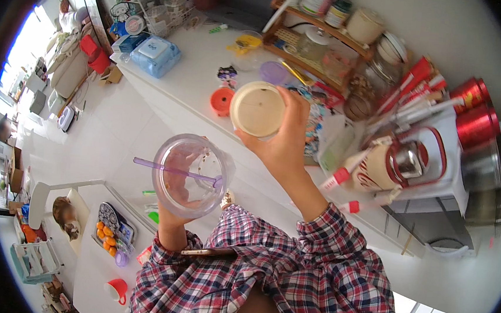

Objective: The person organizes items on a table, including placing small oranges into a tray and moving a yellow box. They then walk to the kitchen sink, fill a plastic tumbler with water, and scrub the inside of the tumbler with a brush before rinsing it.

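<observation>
My left hand point(170, 218) grips a clear plastic cup point(212, 193) from below and behind, and its fingers show through the wall. Across the cup's mouth lies a thin purple straw point(173, 168). Small dark specks cling inside the cup. Up and to the right, my right hand point(287, 142) pinches a round cream-coloured lid or shallow container point(258, 108) by its edge, flat face toward me. The two held things are apart. Just beyond the cream disc, on the white counter point(179, 89), are an orange round container point(221, 101) and a pale purple lid point(273, 72).
A wooden rack point(314, 52) with jars stands at the back. On the right are a cream and red tumbler point(382, 164) and red canisters point(477, 127). A blue wipes pack point(155, 56) lies left. Oranges point(107, 238) and a red mug point(115, 290) sit on a lower table.
</observation>
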Motion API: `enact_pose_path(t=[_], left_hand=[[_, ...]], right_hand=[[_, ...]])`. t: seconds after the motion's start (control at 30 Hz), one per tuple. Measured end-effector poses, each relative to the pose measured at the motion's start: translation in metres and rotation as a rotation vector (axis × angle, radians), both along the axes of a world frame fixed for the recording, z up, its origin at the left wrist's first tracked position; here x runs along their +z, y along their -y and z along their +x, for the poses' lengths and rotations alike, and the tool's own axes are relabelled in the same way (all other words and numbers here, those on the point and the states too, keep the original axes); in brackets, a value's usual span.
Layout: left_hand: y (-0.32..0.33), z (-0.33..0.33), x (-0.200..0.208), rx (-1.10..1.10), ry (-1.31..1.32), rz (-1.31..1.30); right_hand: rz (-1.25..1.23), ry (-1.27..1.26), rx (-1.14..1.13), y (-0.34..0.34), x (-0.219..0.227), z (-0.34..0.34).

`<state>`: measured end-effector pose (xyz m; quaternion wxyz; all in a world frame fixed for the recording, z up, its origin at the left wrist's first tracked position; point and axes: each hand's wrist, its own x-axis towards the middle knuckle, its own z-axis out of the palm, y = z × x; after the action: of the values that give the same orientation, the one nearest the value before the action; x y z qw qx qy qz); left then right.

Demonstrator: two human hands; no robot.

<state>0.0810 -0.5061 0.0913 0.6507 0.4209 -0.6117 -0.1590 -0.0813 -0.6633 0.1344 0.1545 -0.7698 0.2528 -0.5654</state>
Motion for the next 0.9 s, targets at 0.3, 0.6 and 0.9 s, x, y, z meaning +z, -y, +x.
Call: enact_pose_path(t=[0.3,0.6,0.9], left_hand=[[-0.038,-0.121,-0.005,-0.216,0.189,0.074],[-0.036,-0.271,0.025,-0.662,0.069,0.314],[-0.068,-0.482,0.108,-0.982,-0.044,0.648]], right_hand=[[0.665,0.126,0.386,-0.13,-0.057,-0.211],[0.781,0.47,0.011,-0.22,-0.049,-0.381],[0.312,0.077,-0.699,-0.279,0.032,-0.573]])
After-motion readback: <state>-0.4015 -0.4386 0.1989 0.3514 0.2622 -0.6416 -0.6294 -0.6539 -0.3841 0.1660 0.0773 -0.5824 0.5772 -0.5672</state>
